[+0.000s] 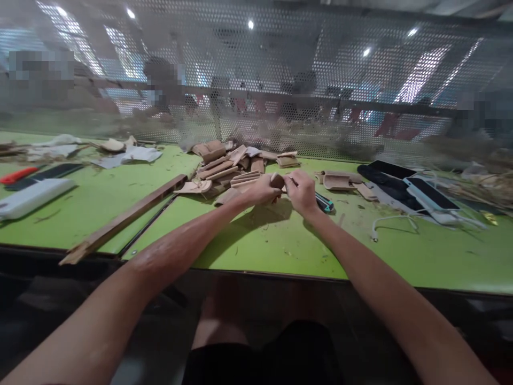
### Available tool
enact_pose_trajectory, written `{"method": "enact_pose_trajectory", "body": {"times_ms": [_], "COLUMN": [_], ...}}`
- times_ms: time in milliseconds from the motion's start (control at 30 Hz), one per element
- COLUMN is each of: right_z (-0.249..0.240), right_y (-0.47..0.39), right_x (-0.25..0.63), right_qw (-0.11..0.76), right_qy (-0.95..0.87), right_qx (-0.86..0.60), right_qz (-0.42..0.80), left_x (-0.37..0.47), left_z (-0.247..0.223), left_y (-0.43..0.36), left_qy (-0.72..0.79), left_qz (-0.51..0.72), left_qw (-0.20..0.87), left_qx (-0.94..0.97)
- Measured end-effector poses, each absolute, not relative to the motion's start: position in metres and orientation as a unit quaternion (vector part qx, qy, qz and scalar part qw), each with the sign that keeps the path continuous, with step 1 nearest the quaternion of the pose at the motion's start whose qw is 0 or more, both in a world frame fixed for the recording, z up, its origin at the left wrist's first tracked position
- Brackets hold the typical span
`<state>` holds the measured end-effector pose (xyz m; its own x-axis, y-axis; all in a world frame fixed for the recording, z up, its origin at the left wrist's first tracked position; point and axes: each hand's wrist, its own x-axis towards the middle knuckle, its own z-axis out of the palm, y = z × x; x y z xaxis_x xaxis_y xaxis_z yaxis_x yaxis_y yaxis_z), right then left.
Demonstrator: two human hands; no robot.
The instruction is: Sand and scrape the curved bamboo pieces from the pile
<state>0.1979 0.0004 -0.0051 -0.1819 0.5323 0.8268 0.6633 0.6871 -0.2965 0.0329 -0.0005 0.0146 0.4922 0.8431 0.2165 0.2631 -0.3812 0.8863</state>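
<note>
One brown piece [276, 181], toward the desk's [256, 251] far edge, is grasped by the left hand [261, 188], seemingly steadied for the right hand [302, 191]; the latter's hold cannot be determined.

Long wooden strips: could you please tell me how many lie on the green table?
1 long wooden strip, left of the left hand; the brown pile may hide others.

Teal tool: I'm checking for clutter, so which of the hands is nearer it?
Right. The right hand is close beside the teal tool, to its left in the picture; the left hand is farther left.
</note>
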Motion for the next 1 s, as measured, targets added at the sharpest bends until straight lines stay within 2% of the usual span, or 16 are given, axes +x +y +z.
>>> {"method": "enact_pose_trajectory", "body": {"times_ms": [433,1000], "right_z": [0.000,-0.010], "right_y": [-0.003,0.005], "right_x": [0.187,0.201], "right_qw": [0.546,0.507], "right_qy": [-0.748,-0.770], "right_qx": [-0.377,-0.386], "right_qz": [-0.003,-0.031], "left_x": [0.034,0.031], "left_z": [0.013,0.007], "left_y": [-0.001,0.003], "left_qy": [0.374,0.347], "left_qz": [0.342,0.370], "left_qw": [0.392,0.406], "left_qx": [0.768,0.760]}}
